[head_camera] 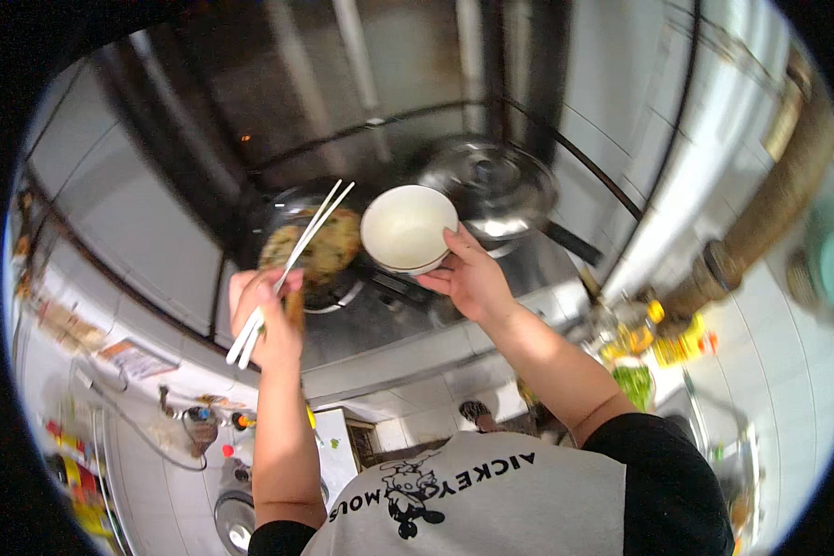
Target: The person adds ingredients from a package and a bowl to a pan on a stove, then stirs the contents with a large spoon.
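My left hand (267, 316) grips a pair of white chopsticks (313, 233), whose upper ends reach over a frying pan (340, 302). In that pan lies a browned, flat food like a pancake (340, 243), flecked with dark bits. A brownish thing beside my left fingers is too blurred to name. My right hand (469, 274) holds a white bowl (406, 229) by its rim and underside, tilted so that its inside shows; no food is visible in it. The bowl is above the stove, between the two pans.
A second pan with a glass lid (490, 177) stands on the right of the stove (372, 333), its black handle (573, 243) pointing right. Bottles (639, 326) and a bowl of green vegetables (632, 386) are at the right. A dark rail (604, 181) curves around the stove.
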Demonstrator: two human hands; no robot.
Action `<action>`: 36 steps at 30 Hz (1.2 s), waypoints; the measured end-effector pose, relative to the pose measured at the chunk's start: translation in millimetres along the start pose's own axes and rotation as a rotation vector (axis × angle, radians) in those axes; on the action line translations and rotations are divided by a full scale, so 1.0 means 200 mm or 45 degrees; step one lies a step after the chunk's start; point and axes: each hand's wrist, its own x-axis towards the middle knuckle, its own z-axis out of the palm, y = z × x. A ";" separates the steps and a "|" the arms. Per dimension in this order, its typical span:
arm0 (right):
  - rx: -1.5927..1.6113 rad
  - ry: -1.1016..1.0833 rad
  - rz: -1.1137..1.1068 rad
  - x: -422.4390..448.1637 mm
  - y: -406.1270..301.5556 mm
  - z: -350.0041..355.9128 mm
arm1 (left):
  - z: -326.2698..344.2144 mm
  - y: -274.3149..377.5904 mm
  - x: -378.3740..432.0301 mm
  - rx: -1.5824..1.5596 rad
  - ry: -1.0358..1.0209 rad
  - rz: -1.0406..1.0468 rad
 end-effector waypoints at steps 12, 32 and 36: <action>0.139 0.642 -0.155 -1.17 0.18 -0.48 | 0.36 0.24 -0.71 -0.977 -0.589 -0.631; 0.380 1.283 -0.824 -3.45 0.60 -1.21 | 0.97 1.60 -2.38 -1.843 -1.382 -1.837; 0.461 1.433 -0.996 -3.86 0.70 -1.18 | 1.01 1.96 -2.56 -1.832 -1.647 -1.850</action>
